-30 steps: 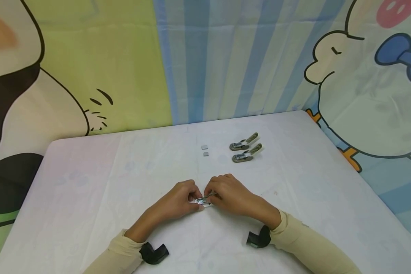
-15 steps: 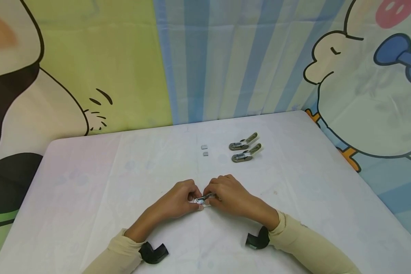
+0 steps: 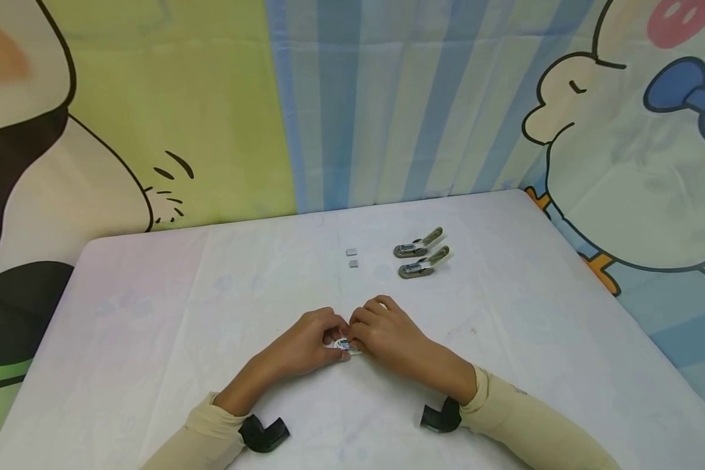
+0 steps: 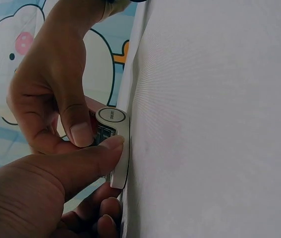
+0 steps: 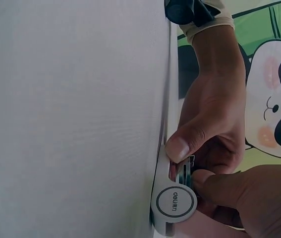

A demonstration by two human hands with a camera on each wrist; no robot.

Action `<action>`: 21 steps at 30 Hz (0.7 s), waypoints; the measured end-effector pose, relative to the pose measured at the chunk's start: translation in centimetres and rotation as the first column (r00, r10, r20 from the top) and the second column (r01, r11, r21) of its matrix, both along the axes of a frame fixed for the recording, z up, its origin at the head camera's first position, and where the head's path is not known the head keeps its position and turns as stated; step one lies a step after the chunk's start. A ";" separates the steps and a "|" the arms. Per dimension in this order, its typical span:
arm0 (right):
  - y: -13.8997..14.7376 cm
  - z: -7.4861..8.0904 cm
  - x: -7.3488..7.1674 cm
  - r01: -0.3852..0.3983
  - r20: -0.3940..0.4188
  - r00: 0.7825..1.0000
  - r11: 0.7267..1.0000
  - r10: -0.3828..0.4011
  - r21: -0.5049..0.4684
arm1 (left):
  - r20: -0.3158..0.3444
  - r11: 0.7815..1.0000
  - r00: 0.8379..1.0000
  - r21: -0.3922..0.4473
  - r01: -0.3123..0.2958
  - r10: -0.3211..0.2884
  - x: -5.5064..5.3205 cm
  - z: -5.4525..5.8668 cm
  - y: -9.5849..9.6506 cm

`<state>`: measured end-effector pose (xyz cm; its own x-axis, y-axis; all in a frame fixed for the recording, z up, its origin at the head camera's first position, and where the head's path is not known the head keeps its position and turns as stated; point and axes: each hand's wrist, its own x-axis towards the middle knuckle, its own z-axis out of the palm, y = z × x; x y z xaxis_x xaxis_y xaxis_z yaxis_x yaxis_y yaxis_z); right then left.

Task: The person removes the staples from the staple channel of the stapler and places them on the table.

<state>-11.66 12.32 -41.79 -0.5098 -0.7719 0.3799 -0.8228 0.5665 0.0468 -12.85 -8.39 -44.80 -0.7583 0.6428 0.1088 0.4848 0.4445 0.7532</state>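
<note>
A small white stapler (image 3: 343, 344) with a round "deli" badge lies between both hands, low over the table. My left hand (image 3: 313, 341) grips its body, thumb along one side and fingers on the other. In the left wrist view the left thumb presses on the white stapler body (image 4: 122, 166) beside the metal staple channel. My right hand (image 3: 388, 336) pinches at the hinge end, its thumb right at the channel. The stapler's raised top arm is hidden by that hand in the head view. The right wrist view shows the badge (image 5: 175, 202) and the metal channel (image 5: 184, 171).
Two olive-grey staplers (image 3: 417, 248) with lifted arms lie at the back right of the white-covered table (image 3: 258, 261). Left of them are two small grey staple strips (image 3: 352, 258). Printed cloth curtains (image 3: 388, 98) stand behind the table. Black camera mounts (image 3: 264, 435) sit at both wrists.
My right hand has turned over the stapler's hinge end, its knuckles slightly higher. The metal arm that showed between the hands is now covered. My left hand has stayed in place.
</note>
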 end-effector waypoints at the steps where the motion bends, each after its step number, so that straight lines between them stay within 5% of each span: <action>1: 0.0 0.0 0.0 -0.002 -0.014 1.000 1.000 0.002 0.006 | -0.005 1.000 1.000 -0.004 0.000 0.000 0.0 0.0 0.0; 15: 0.1 0.2 -0.1 -0.065 -0.145 0.986 0.995 0.076 0.079 | -0.033 1.000 0.999 -0.015 0.017 -0.017 0.0 0.2 -0.1; 21: 0.1 -0.1 -0.3 -0.070 -0.003 0.998 0.998 0.070 -0.008 | -0.010 1.000 1.000 -0.007 0.013 -0.013 0.0 0.1 -0.1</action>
<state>-12.01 12.43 -41.85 -0.4540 -0.8024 0.3873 -0.8601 0.5081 0.0446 -12.84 -8.53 -44.73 -0.7485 0.6536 0.1117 0.4981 0.4430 0.7454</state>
